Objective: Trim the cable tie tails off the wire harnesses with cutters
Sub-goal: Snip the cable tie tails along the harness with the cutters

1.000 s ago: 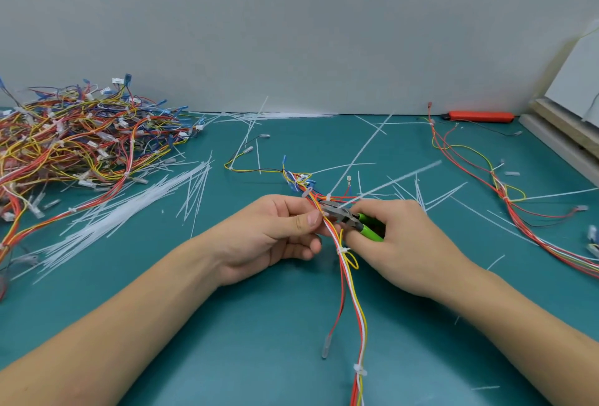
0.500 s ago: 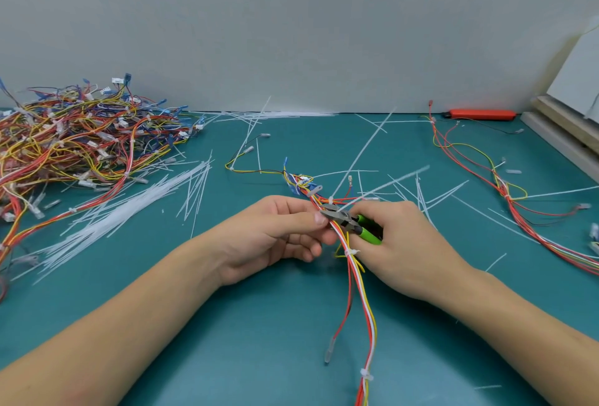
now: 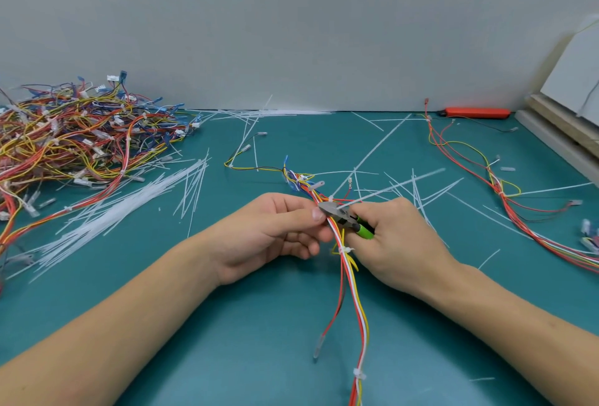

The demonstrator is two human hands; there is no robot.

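Over the last second the wire harness [image 3: 348,279] had been drawn a little toward the person, and the cutters [image 3: 337,211] had been brought up against a tie sitting just beyond the left thumb. A long white tail [image 3: 389,186] was seen running from the cutter nose up and away to the far side of the right hand, apparently not yet severed. From this it was judged that one more tie had been lined up and that the cut itself was about to be made or was just being made; whether the blades had closed could not be told.

The left hand [image 3: 275,230] was held palm inward, its thumb and curled fingers pinched on the wires just beside the cutter nose. The right hand [image 3: 389,237] was wrapped around the green handles [image 3: 364,231], knuckles up, with the metal nose pointed toward the left thumb. Both forearms were laid low over the green mat [image 3: 227,324].

Below the hands the harness was hung toward the person, with two trimmed ties [image 3: 345,250] on it. A heap of harnesses [image 3: 74,143] was piled far out past the left hand, loose cut tails [image 3: 129,208] between, and another harness [image 3: 505,198] lay beyond the right hand.
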